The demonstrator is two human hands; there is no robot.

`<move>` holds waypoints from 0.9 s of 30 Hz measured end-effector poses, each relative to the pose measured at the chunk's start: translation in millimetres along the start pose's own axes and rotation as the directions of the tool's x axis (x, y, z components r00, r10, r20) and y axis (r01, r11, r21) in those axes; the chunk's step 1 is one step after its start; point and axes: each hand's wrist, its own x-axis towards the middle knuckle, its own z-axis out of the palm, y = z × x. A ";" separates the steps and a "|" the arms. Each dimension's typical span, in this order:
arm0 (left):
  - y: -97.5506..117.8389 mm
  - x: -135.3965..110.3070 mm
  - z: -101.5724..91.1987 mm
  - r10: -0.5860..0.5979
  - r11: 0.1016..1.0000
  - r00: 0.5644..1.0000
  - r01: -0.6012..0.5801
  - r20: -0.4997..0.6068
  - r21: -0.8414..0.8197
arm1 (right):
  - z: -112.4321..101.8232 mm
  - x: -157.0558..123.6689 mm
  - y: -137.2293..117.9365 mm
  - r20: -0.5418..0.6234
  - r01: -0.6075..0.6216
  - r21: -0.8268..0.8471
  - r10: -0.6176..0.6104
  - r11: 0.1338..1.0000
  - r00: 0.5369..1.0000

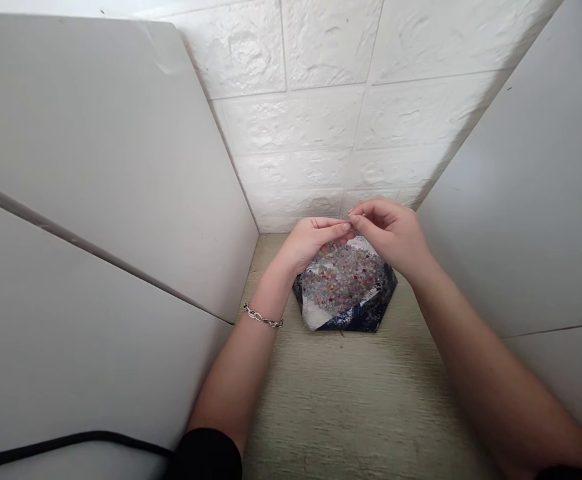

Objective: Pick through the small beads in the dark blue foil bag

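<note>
Just right of center frame, left hand (pixel 315 239) and right hand (pixel 391 237) meet above far edge of tray (pixel 371 319), fingertips pinched together on both; can't tell what's between. Beads (pixel 339 279) heaped in tray. Sloppy pinch could drop something tiny, wrist bump could spill beads. Beads translucent-looking, chippy; tray angular, navy-and-silver; wall (pixel 315 120) glossy, embossed.

You are viewing pale grey and pink beads (pixel 343 277), flecked red, lying in a navy, white-streaked tray (pixel 358 319). Your greenish-beige desk (pixel 341 400) is showing streaky grain; beyond its far edge, the wall (pixel 321 60) is bearing white brick patterning.
</note>
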 end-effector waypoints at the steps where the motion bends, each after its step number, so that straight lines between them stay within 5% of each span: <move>1: -0.2 0.1 -0.3 0.000 1.000 1.000 0.000 -0.006 0.008 | 0.5 -0.2 0.6 0.001 -0.004 -0.002 0.004 1.000 1.000; 7: -1.1 1.7 -2.4 -0.028 0.999 0.998 0.026 -0.063 -0.036 | 5.3 0.8 19.0 -0.006 -0.173 0.026 0.173 0.985 0.985; 10: -1.6 3.5 -3.8 -0.036 0.997 0.993 0.028 -0.109 -0.076 | 8.8 -0.5 29.4 0.130 -0.239 -0.124 0.254 0.963 0.958; 15: -2.2 5.4 -4.2 -0.050 0.993 0.986 0.032 -0.161 -0.110 | 19.1 -8.6 42.5 0.462 0.016 -0.473 0.232 0.881 0.856; 20: -1.8 5.8 -2.7 -0.084 0.991 0.978 0.062 -0.189 -0.122 | 25.4 -11.3 48.6 0.578 0.121 -0.554 0.276 0.824 0.768; 27: -1.6 6.4 -2.1 -0.081 0.983 0.979 0.047 -0.188 -0.176 | 31.4 -14.4 41.1 0.619 0.160 -0.580 0.305 0.799 0.724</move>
